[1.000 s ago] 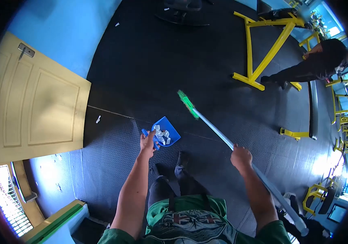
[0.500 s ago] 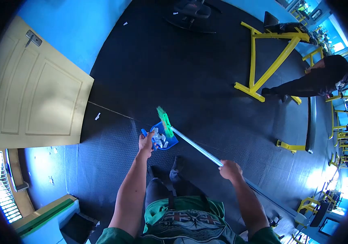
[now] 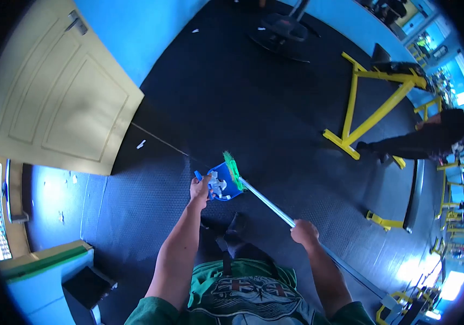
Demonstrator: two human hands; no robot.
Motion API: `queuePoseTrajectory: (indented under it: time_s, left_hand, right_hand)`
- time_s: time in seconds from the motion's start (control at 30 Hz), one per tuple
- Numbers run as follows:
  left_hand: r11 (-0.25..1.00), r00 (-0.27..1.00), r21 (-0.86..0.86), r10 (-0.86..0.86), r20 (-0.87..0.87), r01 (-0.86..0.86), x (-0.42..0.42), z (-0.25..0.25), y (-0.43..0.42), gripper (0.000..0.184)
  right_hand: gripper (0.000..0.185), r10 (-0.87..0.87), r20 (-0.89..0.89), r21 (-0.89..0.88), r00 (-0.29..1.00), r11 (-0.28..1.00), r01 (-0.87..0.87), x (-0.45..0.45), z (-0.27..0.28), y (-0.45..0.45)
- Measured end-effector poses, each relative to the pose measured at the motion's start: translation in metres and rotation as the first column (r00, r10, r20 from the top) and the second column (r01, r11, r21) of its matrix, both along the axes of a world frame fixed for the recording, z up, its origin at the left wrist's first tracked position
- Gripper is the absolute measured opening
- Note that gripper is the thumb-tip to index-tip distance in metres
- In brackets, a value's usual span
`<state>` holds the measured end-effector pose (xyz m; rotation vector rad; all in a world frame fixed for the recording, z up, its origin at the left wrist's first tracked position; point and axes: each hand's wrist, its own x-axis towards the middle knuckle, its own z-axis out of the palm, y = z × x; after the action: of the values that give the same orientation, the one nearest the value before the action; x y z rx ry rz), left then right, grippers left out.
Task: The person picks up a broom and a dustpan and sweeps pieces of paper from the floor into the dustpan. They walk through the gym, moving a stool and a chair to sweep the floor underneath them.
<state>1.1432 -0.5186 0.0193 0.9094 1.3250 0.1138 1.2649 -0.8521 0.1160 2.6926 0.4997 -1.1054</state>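
Note:
My left hand (image 3: 200,188) is closed round the handle of a blue dustpan (image 3: 235,190) in front of my feet. Crumpled white paper scraps (image 3: 217,184) lie in the pan, partly behind my fingers. My right hand (image 3: 304,233) grips the pale shaft of a broom (image 3: 268,203), which slants up and leftward. The green bristle head (image 3: 232,169) rests at the pan's far right side, over its edge. One white scrap (image 3: 141,144) lies on the black floor to the left, apart from both tools.
A cream door (image 3: 88,114) stands at the left beside a blue wall. More white scraps (image 3: 195,31) lie farther off. Yellow gym frames (image 3: 351,116) and a bench (image 3: 415,197) stand at the right, near a person in dark clothes (image 3: 427,134). A dark seat-like machine (image 3: 285,28) is at the back.
The view has shifted, so the door, frames and far scraps appear displaced. Both hands keep their hold on dustpan and broom, and the bristle head stays at the pan.

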Motion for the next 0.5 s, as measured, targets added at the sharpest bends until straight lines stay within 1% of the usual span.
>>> queuePoseTrajectory:
  time_s: [0.03, 0.07, 0.13, 0.2, 0.23, 0.3, 0.33, 0.4, 0.43, 0.47, 0.5]
  left_hand:
    - [0.997, 0.997, -0.034, 0.071, 0.021, -0.07, -0.005, 0.003, 0.004, 0.042]
    - [0.995, 0.995, -0.026, 0.095, 0.026, -0.095, -0.012, 0.004, 0.01, 0.042]
    - [0.964, 0.965, -0.081, 0.258, 0.042, -0.254, -0.03, 0.004, 0.022, 0.038]
    - [0.942, 0.944, -0.093, 0.328, 0.04, -0.323, -0.051, 0.004, 0.038, 0.038]
    - [0.922, 0.922, -0.111, 0.381, 0.07, -0.372, -0.062, 0.003, 0.047, 0.039]
    - [0.874, 0.866, -0.153, 0.482, 0.134, -0.462, -0.081, 0.008, 0.066, 0.042]
    - [0.861, 0.851, -0.149, 0.506, 0.139, -0.487, -0.091, 0.008, 0.076, 0.042]
    - [0.805, 0.799, -0.21, 0.586, 0.135, -0.555, -0.112, 0.008, 0.097, 0.041]
    - [0.78, 0.758, -0.242, 0.622, 0.197, -0.577, -0.124, 0.009, 0.107, 0.039]
    - [0.76, 0.738, -0.25, 0.646, 0.195, -0.6, -0.134, 0.009, 0.116, 0.039]
    - [0.708, 0.694, -0.286, 0.701, 0.166, -0.646, -0.144, 0.008, 0.126, 0.039]
  right_hand:
    - [0.026, 0.023, -0.003, 0.052, 1.0, 0.998, -0.022, 0.002, 0.009, 0.002]
    - [0.027, 0.044, -0.003, 0.106, 0.999, 0.993, -0.043, 0.005, 0.018, 0.005]
    - [0.029, 0.059, 0.022, 0.112, 0.998, 0.992, -0.061, 0.009, 0.036, 0.017]
    - [0.028, 0.009, 0.107, 0.143, 0.994, 0.989, -0.024, 0.013, 0.051, 0.034]
    - [0.028, 0.036, 0.109, 0.141, 0.993, 0.989, -0.052, 0.016, 0.055, 0.043]
    - [0.029, 0.095, 0.144, 0.085, 0.985, 0.991, -0.108, 0.026, 0.062, 0.068]
    - [0.029, 0.123, 0.16, 0.059, 0.979, 0.989, -0.134, 0.03, 0.063, 0.083]
    - [0.03, 0.189, 0.168, 0.064, 0.967, 0.977, -0.202, 0.038, 0.061, 0.118]
    - [0.03, 0.223, 0.163, 0.053, 0.961, 0.971, -0.234, 0.041, 0.06, 0.14]
    - [0.03, 0.259, 0.158, 0.037, 0.953, 0.963, -0.268, 0.042, 0.061, 0.158]
    - [0.03, 0.292, 0.16, 0.027, 0.943, 0.954, -0.3, 0.043, 0.06, 0.178]
